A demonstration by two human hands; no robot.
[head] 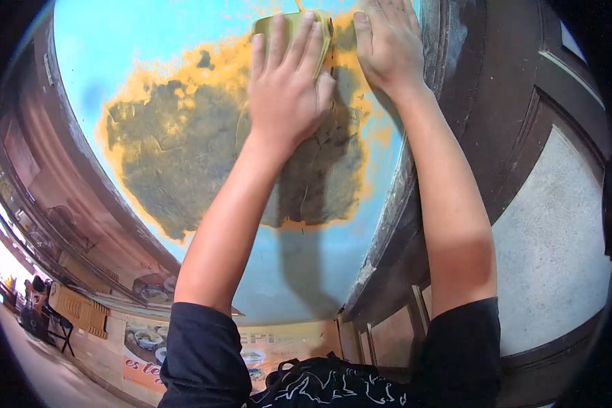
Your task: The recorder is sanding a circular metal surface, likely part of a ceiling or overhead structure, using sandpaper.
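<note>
In the head view, my left hand [290, 84] presses flat on a folded yellow-green sheet, perhaps sandpaper [266, 31], against a light blue painted wall panel [102, 51]. Under and below that hand spreads a rough grey-brown patch [183, 148] with an orange-yellow border and some cracks. To its right, my right hand [390, 48] rests with its palm against the panel near the dark frame, its fingertips at the top edge of the view. No tool shows in it. My left forearm hides part of the patch.
A worn dark wooden frame [438, 56] borders the panel on the right, beside a pale inset [556, 245]. Printed food banners [145, 352] hang low behind. At the far left, a person [35, 296] is near stacked brown chairs or tables [79, 311].
</note>
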